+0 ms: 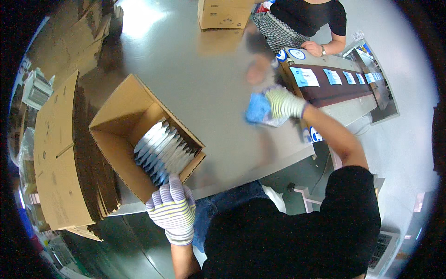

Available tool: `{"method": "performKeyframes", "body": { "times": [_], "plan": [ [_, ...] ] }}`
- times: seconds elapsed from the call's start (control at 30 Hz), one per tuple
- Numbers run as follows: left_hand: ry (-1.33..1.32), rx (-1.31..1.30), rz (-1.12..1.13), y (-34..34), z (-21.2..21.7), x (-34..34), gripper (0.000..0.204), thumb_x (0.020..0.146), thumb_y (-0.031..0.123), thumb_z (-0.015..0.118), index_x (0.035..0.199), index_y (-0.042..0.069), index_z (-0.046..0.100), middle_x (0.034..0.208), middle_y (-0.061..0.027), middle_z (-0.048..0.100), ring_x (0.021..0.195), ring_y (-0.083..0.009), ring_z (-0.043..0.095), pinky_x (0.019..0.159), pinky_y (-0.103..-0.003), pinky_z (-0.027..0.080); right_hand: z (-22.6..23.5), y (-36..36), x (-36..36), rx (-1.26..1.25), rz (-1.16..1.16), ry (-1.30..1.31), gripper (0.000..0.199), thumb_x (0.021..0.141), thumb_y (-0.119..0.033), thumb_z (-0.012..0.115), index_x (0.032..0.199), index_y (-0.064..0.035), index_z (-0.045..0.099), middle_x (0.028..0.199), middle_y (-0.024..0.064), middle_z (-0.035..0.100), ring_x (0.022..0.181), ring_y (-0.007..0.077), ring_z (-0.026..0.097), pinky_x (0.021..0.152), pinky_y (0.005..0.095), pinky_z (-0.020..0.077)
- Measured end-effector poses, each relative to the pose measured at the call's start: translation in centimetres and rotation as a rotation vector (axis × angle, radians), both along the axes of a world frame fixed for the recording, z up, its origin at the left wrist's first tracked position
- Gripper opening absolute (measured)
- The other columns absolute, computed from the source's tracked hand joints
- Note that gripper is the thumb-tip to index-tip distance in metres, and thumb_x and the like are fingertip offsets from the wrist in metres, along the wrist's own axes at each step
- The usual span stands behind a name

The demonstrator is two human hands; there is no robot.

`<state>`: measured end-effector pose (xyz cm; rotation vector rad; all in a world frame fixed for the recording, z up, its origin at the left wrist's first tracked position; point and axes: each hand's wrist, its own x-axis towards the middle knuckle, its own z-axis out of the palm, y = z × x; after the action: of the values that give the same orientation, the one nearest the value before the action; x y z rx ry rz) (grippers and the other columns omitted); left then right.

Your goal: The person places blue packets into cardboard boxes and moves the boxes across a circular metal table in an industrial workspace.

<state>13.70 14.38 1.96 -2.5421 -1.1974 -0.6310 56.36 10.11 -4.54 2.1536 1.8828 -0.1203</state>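
An open cardboard box (114,151) stands tilted on the metal table, part filled with a row of silvery and blue pouches (162,146) standing on edge. At its near wall, my left hand (172,211) in a striped glove is closed over the rim, its fingertips beside the nearest pouches. Over the table's right side, my gloved right hand (284,103) grips a blue-and-white pouch (260,109); motion blurs it, and I cannot tell whether it is one pouch or more. Beyond that hand, similar pouches (304,77) lie in a line on a dark conveyor belt (325,95).
Stacked flat cardboard (60,153) fills the table's left side. Another carton (225,15) sits at the far edge. Across the conveyor a person in black (309,18) rests a hand on its frame. The metal tabletop (186,69) lies between box and conveyor.
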Motion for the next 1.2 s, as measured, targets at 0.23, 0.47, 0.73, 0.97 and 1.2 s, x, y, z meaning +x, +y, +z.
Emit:
{"method": "performKeyframes", "body": {
  "times": [0.23, 0.47, 0.73, 0.97, 1.2],
  "plan": [
    [-0.052, 0.062, -0.069, 0.3, 0.4, 0.3, 0.033, 0.07, 0.012, 0.064, 0.103, 0.012, 0.059, 0.071, -0.0013, 0.053, 0.06, -0.0182, 0.05, 0.058, -0.035, 0.036, 1.8, -6.9, -9.4, 0.381, 0.088, 0.407, 0.079, 0.071, -0.032, 0.075, 0.135, -0.0042, 0.036, 0.121, 0.0157, 0.055, 0.11, 0.0281, 0.057, 0.102, 0.0428, 0.04],
    [-0.014, 0.077, -0.089, -0.1, 0.0, -0.4, 0.032, 0.072, 0.018, 0.063, 0.103, 0.012, 0.059, 0.07, 0.0, 0.05, 0.06, -0.0162, 0.049, 0.056, -0.034, 0.034, -1.5, -3.9, -16.0, 0.666, -0.167, 1.335, 0.052, 0.079, -0.022, 0.071, 0.124, -0.0076, 0.05, 0.122, 0.0101, 0.06, 0.11, 0.0219, 0.059, 0.107, 0.0387, 0.0341],
    [0.052, 0.031, -0.169, -1.5, 0.1, -0.6, 0.032, 0.076, 0.022, 0.055, 0.106, 0.012, 0.06, 0.076, 0.0012, 0.048, 0.066, -0.0134, 0.049, 0.059, -0.032, 0.036, 16.5, 4.7, -20.1, 0.39, 0.315, 0.797, 0.048, 0.08, -0.024, 0.064, 0.121, -0.0015, 0.051, 0.117, 0.0174, 0.06, 0.109, 0.0278, 0.058, 0.099, 0.0387, 0.0428],
    [0.007, 0.052, -0.224, -2.9, -0.1, -1.3, 0.028, 0.077, 0.021, 0.055, 0.103, 0.01, 0.058, 0.079, -0.0007, 0.051, 0.071, -0.0164, 0.052, 0.06, -0.034, 0.039, 11.0, 16.9, -27.1, 0.298, 0.535, 0.039, 0.065, 0.076, -0.029, 0.067, 0.127, 0.0027, 0.043, 0.12, 0.0221, 0.054, 0.111, 0.0336, 0.054, 0.098, 0.0441, 0.041],
    [-0.165, -0.058, -0.266, -1.1, 0.1, -4.9, 0.036, 0.065, 0.023, 0.069, 0.097, 0.012, 0.058, 0.085, -0.0044, 0.056, 0.08, -0.0249, 0.055, 0.067, -0.04, 0.042, 14.9, 6.5, -27.3, -0.229, 0.696, 0.552, 0.066, 0.081, -0.065, 0.052, 0.09, -0.0001, 0.058, 0.071, 0.0206, 0.061, 0.068, 0.0393, 0.063, 0.062, 0.0493, 0.0508]
  ]
}}
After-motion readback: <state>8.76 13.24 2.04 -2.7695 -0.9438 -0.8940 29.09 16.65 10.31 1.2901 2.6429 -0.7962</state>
